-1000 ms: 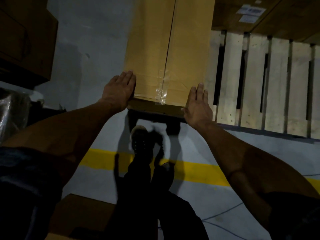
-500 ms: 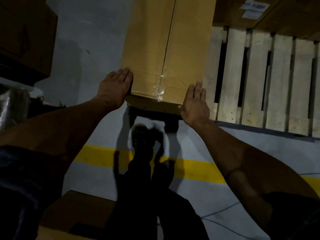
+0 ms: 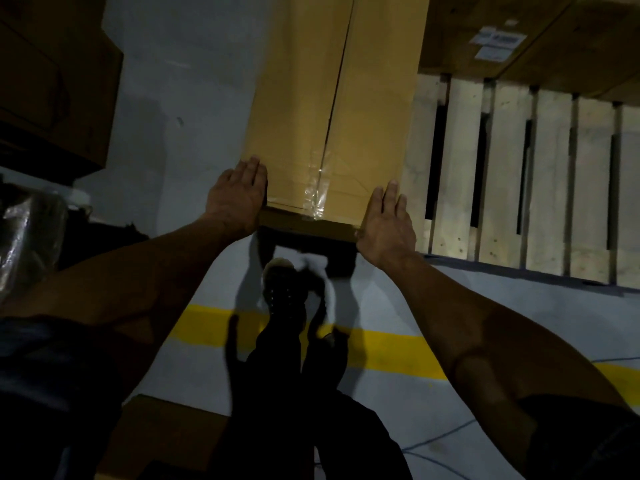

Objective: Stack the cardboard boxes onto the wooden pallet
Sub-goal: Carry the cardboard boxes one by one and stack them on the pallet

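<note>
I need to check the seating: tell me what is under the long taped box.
The near end of the long taped box overhangs the grey floor and a shoe. The wooden pallet lies alongside; whether slats run beneath the box is hidden.

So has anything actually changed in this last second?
Hardly. Both hands, left hand and right hand, stay flat against the near corners of the box, which looks nudged slightly farther along the pallet. Nothing was let go or picked up. The labelled box behind is unmoved.
</note>
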`<act>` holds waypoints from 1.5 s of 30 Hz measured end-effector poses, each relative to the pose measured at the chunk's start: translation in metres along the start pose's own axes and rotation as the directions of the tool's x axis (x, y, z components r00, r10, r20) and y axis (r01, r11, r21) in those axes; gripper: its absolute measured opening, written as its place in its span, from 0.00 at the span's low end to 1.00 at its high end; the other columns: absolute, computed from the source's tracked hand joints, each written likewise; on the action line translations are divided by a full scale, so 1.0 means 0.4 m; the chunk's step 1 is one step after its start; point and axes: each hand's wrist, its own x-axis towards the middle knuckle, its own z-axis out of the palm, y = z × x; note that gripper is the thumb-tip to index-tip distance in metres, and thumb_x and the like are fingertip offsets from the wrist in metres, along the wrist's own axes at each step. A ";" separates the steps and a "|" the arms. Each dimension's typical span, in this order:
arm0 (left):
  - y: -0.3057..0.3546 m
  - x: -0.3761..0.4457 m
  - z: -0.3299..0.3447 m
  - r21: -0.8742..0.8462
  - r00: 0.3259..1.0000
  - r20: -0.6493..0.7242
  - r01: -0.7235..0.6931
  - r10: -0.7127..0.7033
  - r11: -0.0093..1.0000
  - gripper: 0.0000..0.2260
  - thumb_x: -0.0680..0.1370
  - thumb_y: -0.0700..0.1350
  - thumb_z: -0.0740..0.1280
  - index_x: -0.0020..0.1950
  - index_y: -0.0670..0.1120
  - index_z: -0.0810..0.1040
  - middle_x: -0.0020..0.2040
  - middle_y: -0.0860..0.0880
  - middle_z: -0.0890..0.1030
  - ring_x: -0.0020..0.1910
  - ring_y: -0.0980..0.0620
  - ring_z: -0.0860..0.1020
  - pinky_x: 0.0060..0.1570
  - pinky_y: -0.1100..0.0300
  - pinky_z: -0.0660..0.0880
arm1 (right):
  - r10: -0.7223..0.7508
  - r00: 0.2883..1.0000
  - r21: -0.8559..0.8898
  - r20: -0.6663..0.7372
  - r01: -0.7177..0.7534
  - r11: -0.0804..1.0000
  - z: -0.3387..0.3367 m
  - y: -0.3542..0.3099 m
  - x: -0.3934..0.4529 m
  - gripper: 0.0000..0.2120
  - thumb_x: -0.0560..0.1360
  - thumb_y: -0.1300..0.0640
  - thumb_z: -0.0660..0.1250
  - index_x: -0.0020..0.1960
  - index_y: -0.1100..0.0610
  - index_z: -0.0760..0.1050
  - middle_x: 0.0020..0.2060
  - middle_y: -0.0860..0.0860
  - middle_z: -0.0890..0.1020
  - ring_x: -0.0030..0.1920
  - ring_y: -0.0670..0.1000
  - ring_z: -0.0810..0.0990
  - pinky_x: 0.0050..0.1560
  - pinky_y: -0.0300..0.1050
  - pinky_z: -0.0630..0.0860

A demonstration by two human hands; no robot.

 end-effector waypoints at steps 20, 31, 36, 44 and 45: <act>0.123 -0.357 -0.333 -0.427 0.993 -0.006 0.107 -0.121 0.898 0.27 0.81 0.49 0.58 0.78 0.41 0.57 0.78 0.42 0.58 0.76 0.43 0.58 0.74 0.49 0.58 | 0.143 0.989 0.433 -0.047 -0.109 0.895 -0.293 -0.043 -0.441 0.30 0.82 0.47 0.59 0.79 0.59 0.58 0.77 0.57 0.63 0.76 0.57 0.60 0.74 0.51 0.61; 0.191 -0.543 -0.581 -0.475 0.977 -0.214 -0.105 0.000 0.874 0.26 0.81 0.49 0.61 0.76 0.40 0.63 0.75 0.41 0.66 0.73 0.43 0.64 0.71 0.53 0.61 | 0.353 0.930 0.668 -0.106 -0.196 0.718 -0.453 -0.034 -0.704 0.33 0.81 0.42 0.60 0.80 0.56 0.58 0.77 0.56 0.65 0.76 0.57 0.63 0.73 0.53 0.64; 0.191 -0.509 -0.646 -0.440 0.964 -0.229 -0.224 0.133 0.870 0.25 0.82 0.48 0.60 0.76 0.39 0.61 0.75 0.41 0.66 0.73 0.44 0.63 0.71 0.54 0.61 | 0.458 0.879 0.719 -0.134 -0.232 0.656 -0.521 -0.036 -0.713 0.32 0.82 0.43 0.61 0.79 0.57 0.59 0.76 0.57 0.66 0.75 0.58 0.64 0.71 0.54 0.65; 0.251 -0.426 -0.712 -0.342 0.903 -0.190 -0.430 0.386 0.836 0.28 0.80 0.54 0.52 0.76 0.39 0.63 0.75 0.41 0.66 0.74 0.43 0.63 0.72 0.54 0.59 | 0.650 0.752 0.790 -0.107 -0.333 0.515 -0.579 0.006 -0.736 0.28 0.81 0.45 0.63 0.76 0.59 0.65 0.72 0.58 0.71 0.71 0.59 0.70 0.67 0.53 0.69; 0.275 -0.418 -0.722 -0.332 0.888 -0.189 -0.459 0.419 0.824 0.29 0.79 0.54 0.52 0.76 0.39 0.63 0.75 0.40 0.67 0.74 0.43 0.64 0.71 0.54 0.59 | 0.673 0.732 0.796 -0.104 -0.344 0.498 -0.578 0.020 -0.743 0.28 0.81 0.45 0.63 0.76 0.58 0.65 0.71 0.58 0.72 0.70 0.59 0.70 0.66 0.53 0.69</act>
